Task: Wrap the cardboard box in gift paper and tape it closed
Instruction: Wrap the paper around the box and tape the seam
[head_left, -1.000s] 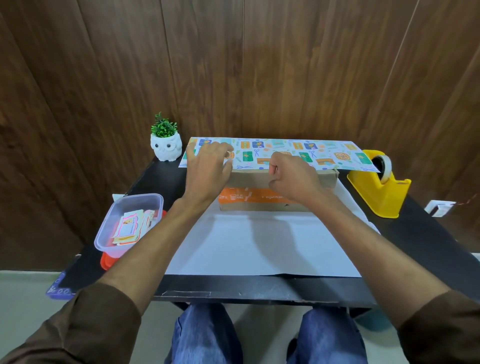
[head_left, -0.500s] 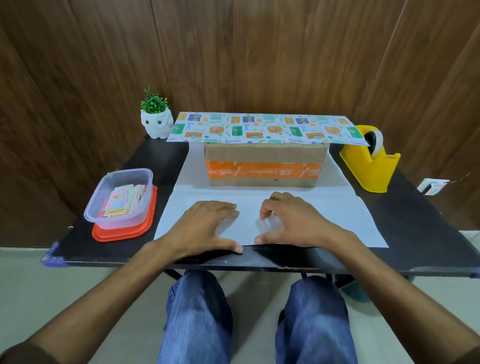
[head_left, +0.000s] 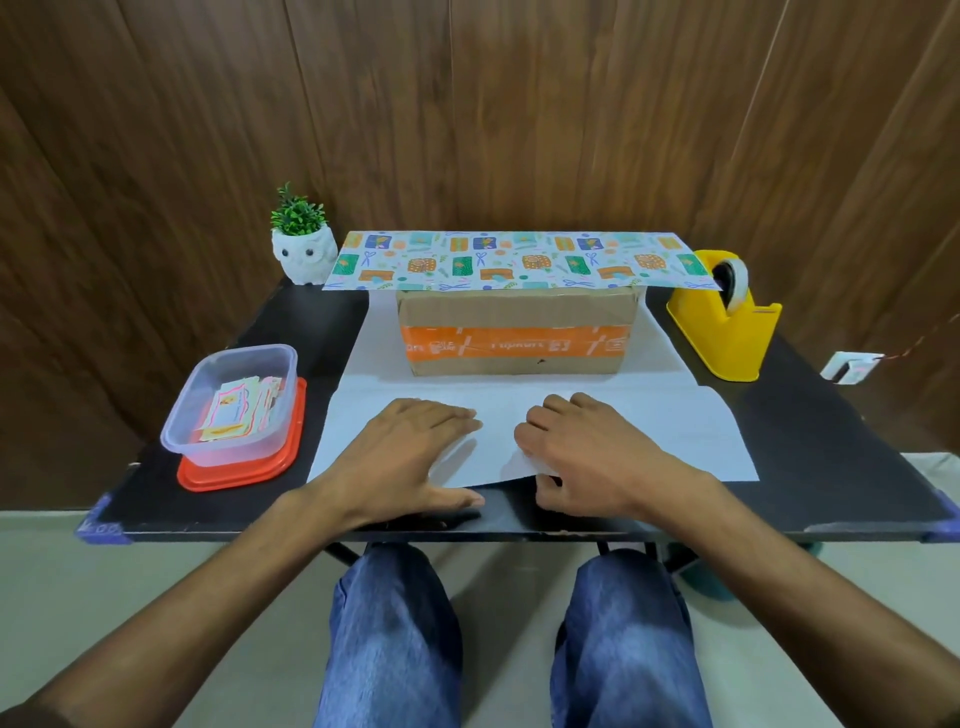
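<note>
Now off the cardboard box (head_left: 514, 338), at lower centre: left hand (head_left: 410, 457) flat on gift paper (head_left: 675, 431), right hand (head_left: 592, 457) pinching its near edge to fold over.

head cam (wide-angle) | faces forward-down | seemingly close above table (head_left: 831, 441)

Soft, even room light through a wide lens.
The light comes from overhead, so my left hand (head_left: 410, 457) and right hand (head_left: 597, 457) drop only faint grey shadows on the white paper (head_left: 675, 431), with a darker one under its lifted near edge. The wall (head_left: 519, 104) shows a dull sheen in the middle and dims toward the corners. The table (head_left: 831, 467) edge bows, the wall boards fan outward, my forearms (head_left: 208, 597) stretch and soften at the bottom, and the lettering on the box (head_left: 514, 312) is smeared.
</note>
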